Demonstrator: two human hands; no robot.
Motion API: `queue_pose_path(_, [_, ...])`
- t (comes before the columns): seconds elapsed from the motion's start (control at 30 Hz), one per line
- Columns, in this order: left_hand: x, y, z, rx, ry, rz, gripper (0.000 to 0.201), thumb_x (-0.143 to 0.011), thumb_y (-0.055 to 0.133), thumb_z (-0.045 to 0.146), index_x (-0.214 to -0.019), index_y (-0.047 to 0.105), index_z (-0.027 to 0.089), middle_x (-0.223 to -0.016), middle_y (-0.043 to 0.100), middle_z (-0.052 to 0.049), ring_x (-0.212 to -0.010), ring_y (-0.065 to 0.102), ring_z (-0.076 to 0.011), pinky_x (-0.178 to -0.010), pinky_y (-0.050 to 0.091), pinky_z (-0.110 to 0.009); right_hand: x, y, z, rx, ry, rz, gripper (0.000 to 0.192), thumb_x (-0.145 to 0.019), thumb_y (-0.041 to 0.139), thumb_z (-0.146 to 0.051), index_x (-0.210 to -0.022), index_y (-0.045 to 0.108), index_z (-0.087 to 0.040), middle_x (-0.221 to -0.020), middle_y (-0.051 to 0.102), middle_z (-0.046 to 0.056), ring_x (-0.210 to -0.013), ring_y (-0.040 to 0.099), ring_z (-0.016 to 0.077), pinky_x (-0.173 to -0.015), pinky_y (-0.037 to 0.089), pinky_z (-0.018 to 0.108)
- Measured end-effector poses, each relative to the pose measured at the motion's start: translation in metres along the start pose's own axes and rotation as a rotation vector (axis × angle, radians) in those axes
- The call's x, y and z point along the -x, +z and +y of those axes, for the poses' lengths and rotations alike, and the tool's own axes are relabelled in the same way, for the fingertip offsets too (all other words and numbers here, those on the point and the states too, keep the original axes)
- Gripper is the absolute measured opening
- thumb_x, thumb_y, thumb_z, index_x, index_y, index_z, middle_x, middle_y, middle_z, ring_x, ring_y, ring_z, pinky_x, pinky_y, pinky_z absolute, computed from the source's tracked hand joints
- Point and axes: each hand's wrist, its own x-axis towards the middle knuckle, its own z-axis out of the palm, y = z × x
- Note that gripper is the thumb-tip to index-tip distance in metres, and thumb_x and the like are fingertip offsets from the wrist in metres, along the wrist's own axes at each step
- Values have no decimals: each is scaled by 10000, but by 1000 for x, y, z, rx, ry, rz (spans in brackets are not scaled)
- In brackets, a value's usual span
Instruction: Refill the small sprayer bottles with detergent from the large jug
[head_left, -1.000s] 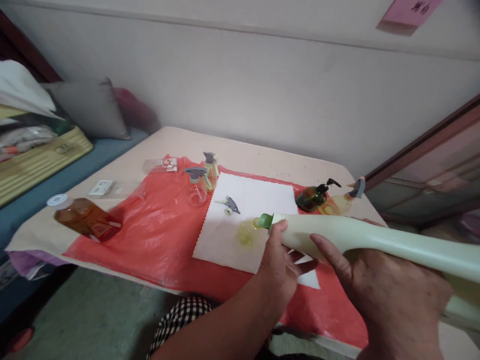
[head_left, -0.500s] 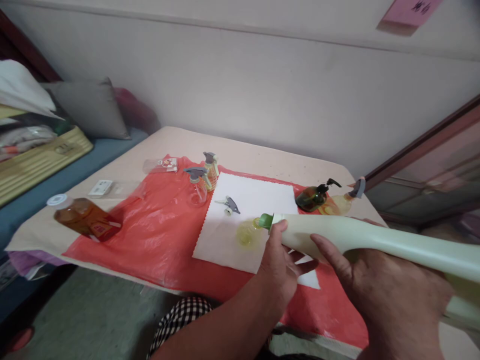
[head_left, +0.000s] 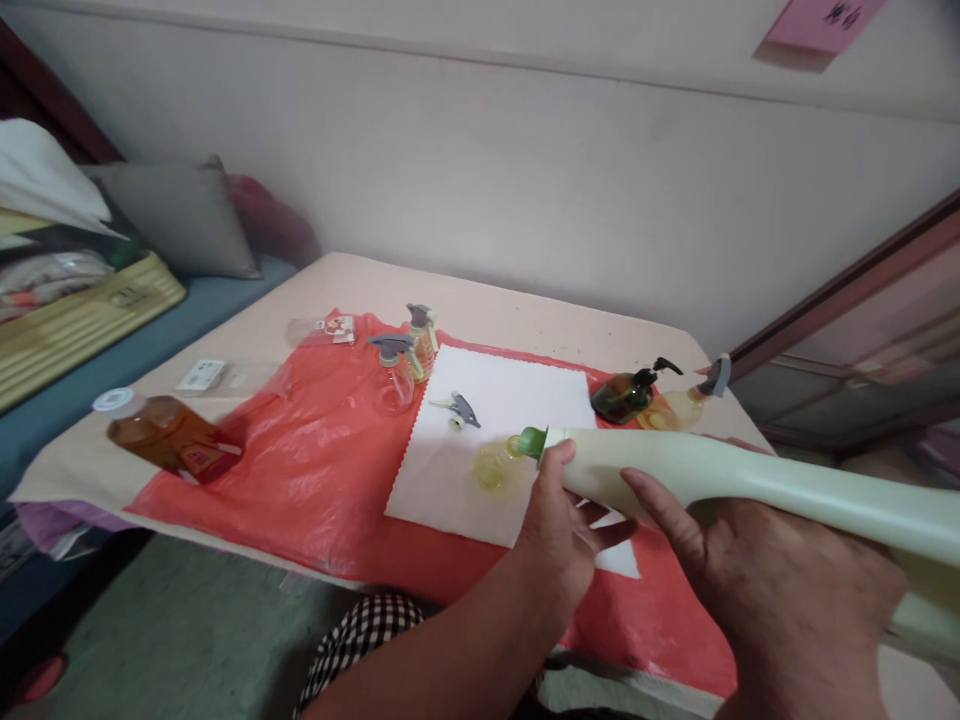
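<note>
pale-green jug [head_left: 652, 462] | long axis: sideways | green spout [head_left: 532, 442]: leftward, toward clear bottle [head_left: 491, 476]

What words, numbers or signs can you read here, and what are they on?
None can be read clearly.
Pink note: dark marks, too blurred.
Amber bottle: red label, too blurred.
Its white cap: print too small.
White label: too small.
Clear packet: red print, too small.
Yellow basket: emblem, too blurred.
Pale green bottle: no words show.
</note>
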Motion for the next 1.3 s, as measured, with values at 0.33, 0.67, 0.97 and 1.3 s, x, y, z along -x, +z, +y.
queue_pose_path(0.33, [1, 0, 0, -3, -6, 3, 492, -844, 629, 506, -1208, 643, 175, -1273, 665, -138, -1117, 629, -294, -876, 519, -417, 1, 1, -6, 16, 18, 68, 733, -942, 456, -711, -1138, 690, -45, -845, 703, 183, -699, 615, 280, -569, 229, 328])
queue_pose_path(0.67, [-1, -1, 0, -1, -7, 8, 477, -845, 627, 502, -1195, 652, 179, -1251, 669, -127, -1110, 628, -292, -904, 522, -443, 2, 5, -3, 70, 2, 98, 750, -937, 428, -738, -1126, 687, -61, -809, 696, 164, -660, 594, 251, -561, 249, 328])
queue_pose_path(0.97, [0, 1, 0, 4, -8, 27, 476, -816, 652, 491, -1173, 652, 175, -1229, 677, -133, -1108, 625, -302, -918, 527, -457, 2, 6, -4, 61, 23, 94, 760, -930, 446, -733, -1144, 682, -43, -813, 689, 169, -653, 582, 257, -572, 235, 332])
queue_pose_path(1.3, [0, 2, 1, 6, -11, 24, 464, -819, 650, 493, -1160, 660, 179, -1201, 681, -116, -1073, 626, -279, -893, 521, -428, 3, 8, -1, 62, 36, 62, 784, -912, 429, -772, -1123, 694, -64, -763, 670, 153, -640, 565, 249, -569, 236, 329])
